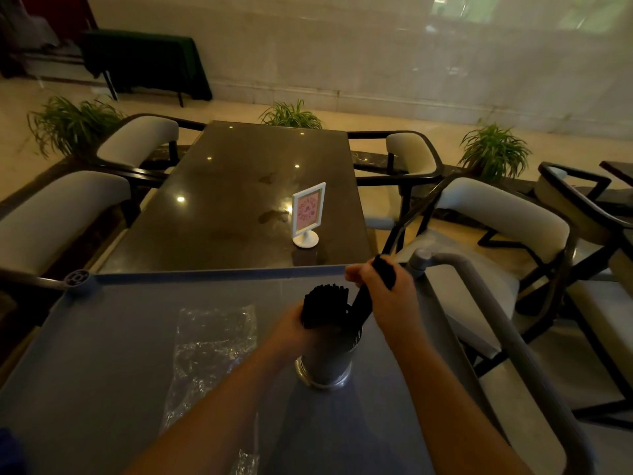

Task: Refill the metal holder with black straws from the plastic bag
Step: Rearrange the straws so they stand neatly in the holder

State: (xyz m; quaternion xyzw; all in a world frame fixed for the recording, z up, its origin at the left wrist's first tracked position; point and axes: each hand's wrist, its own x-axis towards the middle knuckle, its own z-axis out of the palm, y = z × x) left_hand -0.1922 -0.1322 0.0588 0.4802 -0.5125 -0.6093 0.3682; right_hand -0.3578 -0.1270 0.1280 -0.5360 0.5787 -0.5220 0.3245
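Observation:
The metal holder (323,363) stands upright on the grey cart top (102,337). A thick bundle of black straws (325,305) sticks up out of it. My left hand (291,329) wraps around that bundle at the holder's left rim. My right hand (383,289) grips a second bundle of black straws (364,299), tilted to the right, with its lower end inside the holder. The clear plastic bag (209,351) lies flat and crumpled on the cart to the left of the holder; no straws show in it.
The cart's grey handle (479,303) curves along its right side. Beyond the cart is a dark glossy table (239,186) with a white sign stand (308,214). Cushioned chairs (496,214) flank the table, and potted plants (493,152) stand by the wall.

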